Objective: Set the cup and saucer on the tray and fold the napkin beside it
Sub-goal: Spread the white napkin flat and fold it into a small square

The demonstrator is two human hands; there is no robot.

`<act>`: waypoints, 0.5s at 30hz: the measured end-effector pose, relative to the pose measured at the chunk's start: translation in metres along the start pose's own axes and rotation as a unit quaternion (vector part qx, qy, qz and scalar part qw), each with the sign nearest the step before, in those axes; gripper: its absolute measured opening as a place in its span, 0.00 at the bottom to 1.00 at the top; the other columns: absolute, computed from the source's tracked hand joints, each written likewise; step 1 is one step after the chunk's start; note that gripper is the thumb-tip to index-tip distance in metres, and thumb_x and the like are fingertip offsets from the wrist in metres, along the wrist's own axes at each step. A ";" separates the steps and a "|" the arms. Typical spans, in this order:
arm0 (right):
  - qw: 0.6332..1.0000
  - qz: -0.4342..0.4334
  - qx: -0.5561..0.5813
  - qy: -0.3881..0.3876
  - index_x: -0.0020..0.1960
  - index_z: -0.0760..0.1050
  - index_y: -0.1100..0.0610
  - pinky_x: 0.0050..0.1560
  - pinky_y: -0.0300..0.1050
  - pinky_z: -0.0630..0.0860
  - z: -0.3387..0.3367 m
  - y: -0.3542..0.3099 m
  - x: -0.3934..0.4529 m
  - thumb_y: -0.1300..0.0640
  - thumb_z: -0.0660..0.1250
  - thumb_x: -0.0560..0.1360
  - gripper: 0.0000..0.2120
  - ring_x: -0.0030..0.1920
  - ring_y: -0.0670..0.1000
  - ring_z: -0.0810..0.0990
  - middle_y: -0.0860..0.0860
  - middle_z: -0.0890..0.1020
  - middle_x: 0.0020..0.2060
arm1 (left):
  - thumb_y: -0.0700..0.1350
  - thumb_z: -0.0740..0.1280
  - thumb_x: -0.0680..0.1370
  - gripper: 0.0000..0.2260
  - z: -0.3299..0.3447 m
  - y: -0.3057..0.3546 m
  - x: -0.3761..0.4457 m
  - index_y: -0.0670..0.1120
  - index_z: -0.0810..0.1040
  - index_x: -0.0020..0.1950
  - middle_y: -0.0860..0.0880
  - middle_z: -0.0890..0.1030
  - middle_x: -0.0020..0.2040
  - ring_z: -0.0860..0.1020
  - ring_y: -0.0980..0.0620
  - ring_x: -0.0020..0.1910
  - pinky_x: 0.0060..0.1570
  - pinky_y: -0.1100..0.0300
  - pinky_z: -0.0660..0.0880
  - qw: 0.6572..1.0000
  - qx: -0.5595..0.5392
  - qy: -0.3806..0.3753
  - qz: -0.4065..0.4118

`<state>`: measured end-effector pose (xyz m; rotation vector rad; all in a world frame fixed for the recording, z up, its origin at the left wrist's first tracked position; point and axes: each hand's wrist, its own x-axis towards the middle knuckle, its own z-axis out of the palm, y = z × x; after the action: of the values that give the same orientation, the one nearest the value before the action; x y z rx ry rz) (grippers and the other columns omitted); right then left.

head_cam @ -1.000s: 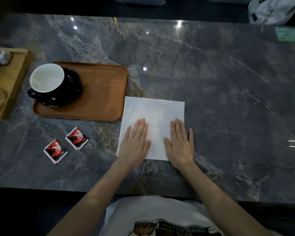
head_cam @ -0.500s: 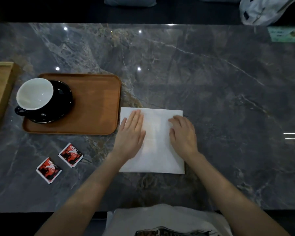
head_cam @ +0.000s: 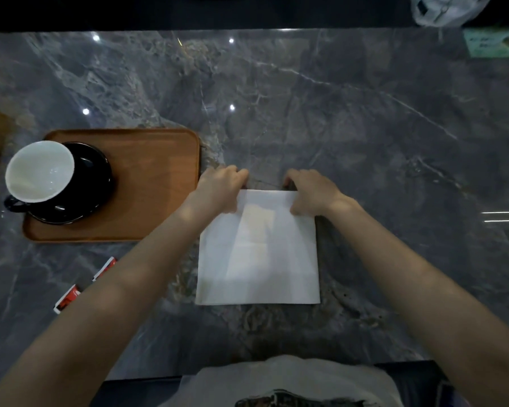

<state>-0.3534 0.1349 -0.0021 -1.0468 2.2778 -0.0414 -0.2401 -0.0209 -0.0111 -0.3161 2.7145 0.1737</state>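
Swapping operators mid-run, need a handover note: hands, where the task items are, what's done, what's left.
Left hand: fingers curled, pinching the napkin's far left corner.
Right hand: same at the far right corner.
Napkin: lies flat on the marble table, just right of the tray, apart from it; far edge gripped, no fold made yet.
Cup sits on the black saucer, both on the left part of the wooden tray.
Done: cup and saucer on the tray.
Left: fold the napkin, probably by bringing the far edge toward the near one, and leave it beside the tray.
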 end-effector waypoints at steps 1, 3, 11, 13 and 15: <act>1.000 0.000 -0.005 -0.007 0.57 0.71 0.58 0.45 0.44 0.67 -0.002 -0.001 0.001 0.62 0.70 0.65 0.21 0.57 0.58 0.74 0.58 0.77 0.56 | 0.43 0.72 0.68 0.20 -0.003 0.000 0.002 0.45 0.71 0.57 0.44 0.76 0.55 0.74 0.44 0.55 0.53 0.51 0.69 1.000 0.013 -0.022 -0.005; 0.999 -0.004 -0.026 -0.022 0.55 0.75 0.58 0.44 0.42 0.66 -0.006 -0.003 0.003 0.62 0.71 0.64 0.19 0.57 0.58 0.75 0.57 0.78 0.55 | 0.44 0.72 0.68 0.20 -0.008 -0.001 0.006 0.46 0.71 0.58 0.45 0.77 0.57 0.73 0.45 0.58 0.57 0.52 0.67 0.997 0.017 -0.074 -0.025; 0.996 -0.019 -0.087 -0.006 0.53 0.76 0.58 0.44 0.44 0.66 -0.003 -0.010 -0.004 0.63 0.65 0.70 0.12 0.56 0.58 0.76 0.57 0.78 0.55 | 0.46 0.72 0.69 0.15 -0.011 -0.005 -0.004 0.49 0.80 0.56 0.47 0.81 0.53 0.77 0.46 0.54 0.52 0.54 0.70 0.992 -0.054 -0.094 -0.061; 0.995 -0.026 -0.092 0.002 0.52 0.75 0.58 0.47 0.46 0.67 -0.002 -0.011 -0.009 0.63 0.63 0.71 0.10 0.55 0.58 0.77 0.57 0.80 0.53 | 0.44 0.70 0.71 0.12 -0.006 -0.004 -0.012 0.46 0.80 0.54 0.45 0.82 0.51 0.79 0.44 0.51 0.46 0.55 0.73 0.996 -0.048 -0.053 -0.048; 0.994 -0.031 -0.101 0.021 0.51 0.75 0.58 0.50 0.46 0.67 0.000 -0.012 -0.015 0.64 0.62 0.72 0.10 0.56 0.59 0.76 0.57 0.80 0.54 | 0.41 0.66 0.73 0.08 0.000 -0.002 -0.022 0.43 0.80 0.50 0.43 0.81 0.49 0.79 0.42 0.48 0.40 0.55 0.72 0.999 -0.023 -0.004 -0.031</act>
<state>-0.3381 0.1367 0.0092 -1.2315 2.3240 0.1465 -0.2203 -0.0186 -0.0022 -0.4117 2.6914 0.2183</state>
